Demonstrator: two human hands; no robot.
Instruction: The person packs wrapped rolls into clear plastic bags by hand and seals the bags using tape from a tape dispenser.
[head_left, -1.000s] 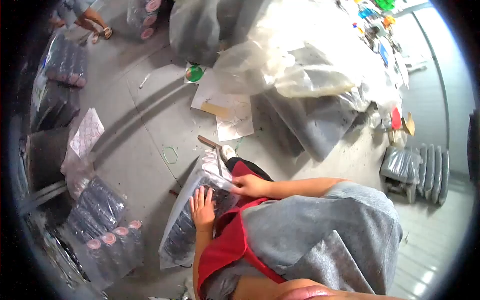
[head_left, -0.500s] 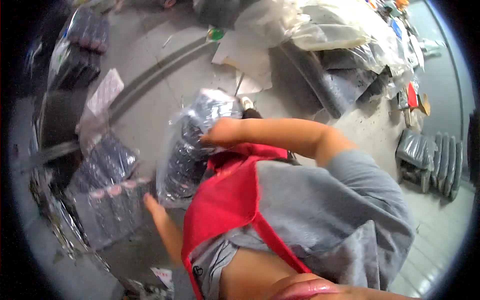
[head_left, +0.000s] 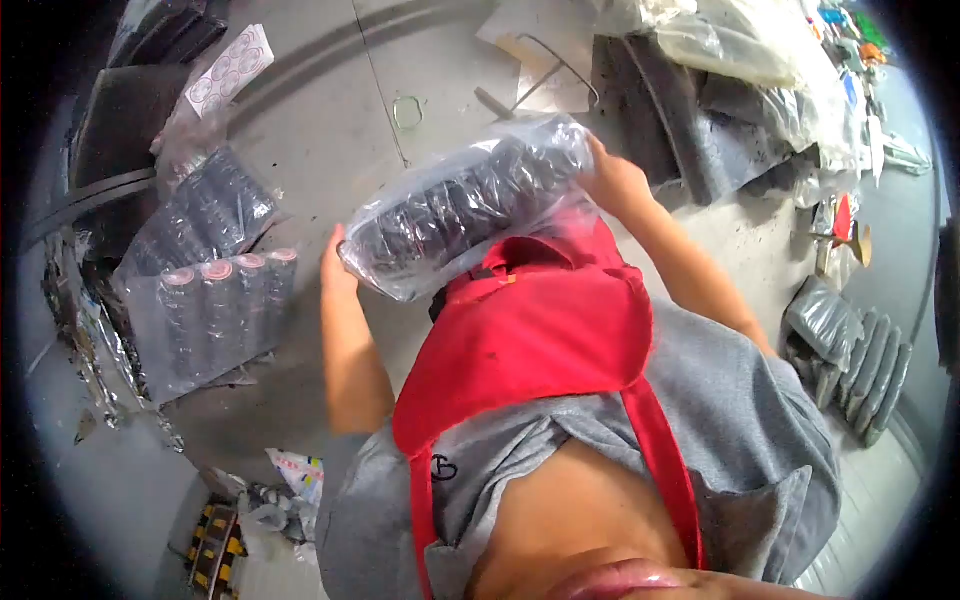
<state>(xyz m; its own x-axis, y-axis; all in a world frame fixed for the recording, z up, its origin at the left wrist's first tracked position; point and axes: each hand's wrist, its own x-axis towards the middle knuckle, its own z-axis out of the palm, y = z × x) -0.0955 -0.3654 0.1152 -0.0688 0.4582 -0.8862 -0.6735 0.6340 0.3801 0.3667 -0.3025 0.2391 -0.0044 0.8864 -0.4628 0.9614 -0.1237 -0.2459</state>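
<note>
Bagged dark bundle up in both hands, right by the red apron
Left hand has its grip pinching one end, right hand pinching the other.

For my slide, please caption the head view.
Left hand and right hand hold a wrapped pack by its ends above the floor.

Left hand: was raised, fingertips forward, gripping
Left forearm: ran nearly straight forward
Right hand: gripped too, farther forward, fingers partly hidden
Right forearm: slanted forward and inward
Hands: were well apart, both bare
</note>
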